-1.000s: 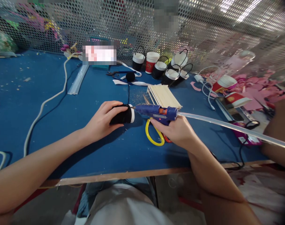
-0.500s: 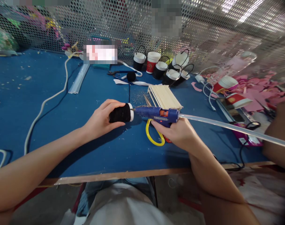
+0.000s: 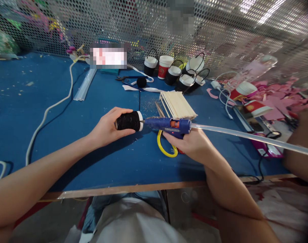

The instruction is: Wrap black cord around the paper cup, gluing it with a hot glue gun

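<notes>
Above the near edge of a blue felt-covered table (image 3: 68,162), the left hand (image 3: 107,130) wraps around a small cup (image 3: 128,120) covered in black fuzzy material, white rim facing right. The right hand (image 3: 191,143) grips a blue glue gun (image 3: 169,125), its metal tip touching the cup's rim; a long clear glue stick (image 3: 245,137) trails from its back. Yellow-handled scissors (image 3: 165,148) lie beneath. Beyond, flat wooden sticks (image 3: 178,105) are stacked, then black-and-white handled cups (image 3: 184,72) against a perforated metal screen (image 3: 220,33).
</notes>
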